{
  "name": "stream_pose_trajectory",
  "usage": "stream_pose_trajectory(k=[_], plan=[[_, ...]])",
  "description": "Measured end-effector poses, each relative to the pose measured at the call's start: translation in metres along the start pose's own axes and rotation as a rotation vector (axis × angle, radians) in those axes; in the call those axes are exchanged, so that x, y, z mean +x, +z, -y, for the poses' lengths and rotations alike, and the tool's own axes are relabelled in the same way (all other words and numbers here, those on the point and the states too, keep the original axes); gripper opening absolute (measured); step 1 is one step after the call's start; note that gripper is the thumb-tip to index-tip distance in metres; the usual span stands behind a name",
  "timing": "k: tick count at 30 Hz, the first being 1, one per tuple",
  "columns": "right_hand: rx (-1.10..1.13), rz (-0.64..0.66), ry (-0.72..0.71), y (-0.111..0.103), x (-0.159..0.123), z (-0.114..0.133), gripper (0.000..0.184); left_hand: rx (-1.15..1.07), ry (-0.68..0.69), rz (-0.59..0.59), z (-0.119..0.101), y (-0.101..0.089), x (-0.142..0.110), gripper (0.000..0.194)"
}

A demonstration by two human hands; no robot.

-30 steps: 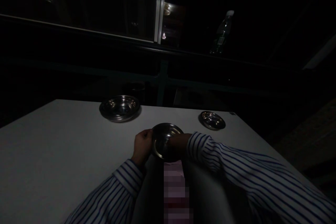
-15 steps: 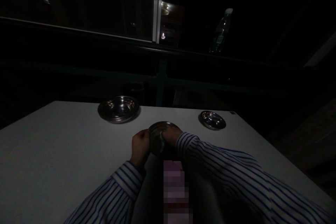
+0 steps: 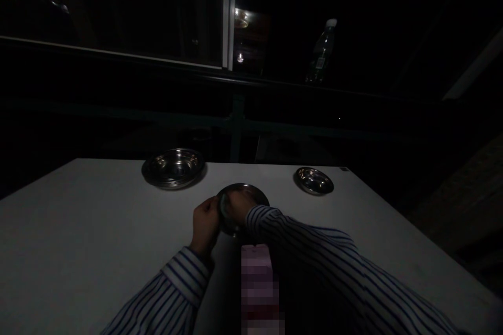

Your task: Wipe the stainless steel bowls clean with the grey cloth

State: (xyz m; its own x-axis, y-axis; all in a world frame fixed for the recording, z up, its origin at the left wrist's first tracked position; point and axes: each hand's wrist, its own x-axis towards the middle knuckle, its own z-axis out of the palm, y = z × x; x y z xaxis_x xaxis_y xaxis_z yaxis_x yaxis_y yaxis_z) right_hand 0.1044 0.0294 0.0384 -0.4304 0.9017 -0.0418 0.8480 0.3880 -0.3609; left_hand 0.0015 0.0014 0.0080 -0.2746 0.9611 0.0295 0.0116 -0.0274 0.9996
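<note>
My left hand (image 3: pixel 205 221) is closed on the left rim of a small steel bowl (image 3: pixel 253 194), holding it tilted above the white table (image 3: pixel 78 241). My right hand (image 3: pixel 236 205) is inside the bowl with its fingers bunched, pressed against the inner surface; something pale may be under the fingers, too dark to name. Both arms wear blue-striped white sleeves.
A larger steel bowl (image 3: pixel 173 167) sits at the table's far edge on the left, a small steel dish (image 3: pixel 314 180) at the far right. A plastic bottle (image 3: pixel 321 52) stands on a dark ledge behind. The surroundings are very dark.
My right hand has slid from the bowl's right side across its inside toward the left rim. The bowl and left hand have shifted slightly left.
</note>
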Motion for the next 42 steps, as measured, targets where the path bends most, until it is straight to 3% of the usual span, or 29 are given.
stream_pose_trajectory(k=[6, 12, 17, 26, 33, 39, 42], plan=[[0.103, 0.078, -0.089, 0.004, -0.010, 0.001, 0.011, -0.011, 0.001, -0.029, 0.004, 0.000, 0.002, 0.027], [-0.028, -0.112, -0.030, -0.007, -0.007, -0.002, 0.024, 0.009, -0.014, 0.026, 0.003, -0.001, 0.001, 0.036], [-0.184, -0.166, 0.058, -0.011, 0.000, -0.011, 0.029, -0.018, 0.006, 0.061, 0.004, -0.001, 0.004, 0.030], [-0.399, -0.083, -0.233, -0.009, -0.003, 0.000, 0.025, 0.049, 0.015, 0.045, 0.004, -0.004, 0.007, 0.040], [-0.643, -0.102, -0.169, -0.024, -0.007, -0.023, 0.025, 0.082, 0.006, 0.042, 0.007, -0.002, 0.012, 0.040], [-0.720, -0.052, -0.354, -0.026, -0.003, -0.012, 0.026, 0.096, 0.014, 0.067, 0.004, -0.004, 0.011, 0.036], [-0.749, -0.028, -0.323, -0.033, -0.005, -0.018, 0.025, 0.096, 0.011, 0.061, 0.005, -0.005, 0.013, 0.038]])
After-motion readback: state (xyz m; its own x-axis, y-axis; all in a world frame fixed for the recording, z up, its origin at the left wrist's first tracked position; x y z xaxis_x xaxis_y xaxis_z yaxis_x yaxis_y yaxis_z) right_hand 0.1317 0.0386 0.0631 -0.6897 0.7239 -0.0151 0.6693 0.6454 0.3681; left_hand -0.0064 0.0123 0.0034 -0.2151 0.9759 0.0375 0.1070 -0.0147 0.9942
